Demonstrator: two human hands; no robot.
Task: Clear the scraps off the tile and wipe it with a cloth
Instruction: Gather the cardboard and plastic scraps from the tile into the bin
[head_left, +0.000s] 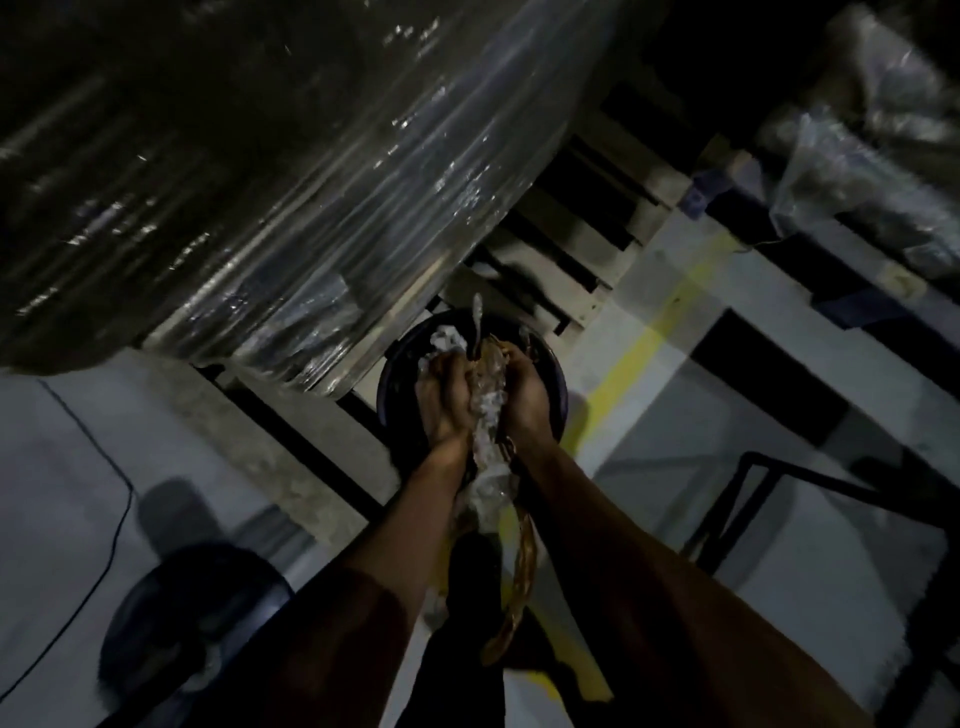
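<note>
Both my hands hold a bundle of scraps (488, 410): crumpled clear plastic film and brown tape strips. My left hand (447, 395) grips the bundle from the left, and my right hand (524, 389) grips it from the right. The hands are over a dark round bin (550, 384) on the floor. More crumpled white plastic (444, 340) lies inside the bin. A long brown strip (519, 577) hangs down from the bundle between my forearms. No tile or cloth is in view.
A large stack wrapped in clear film (260, 182) sits on a wooden pallet (587, 244) at left. A yellow floor line (649, 332) runs right of the bin. Another dark bin (197, 618) is at lower left. A black metal frame (810, 483) stands at right.
</note>
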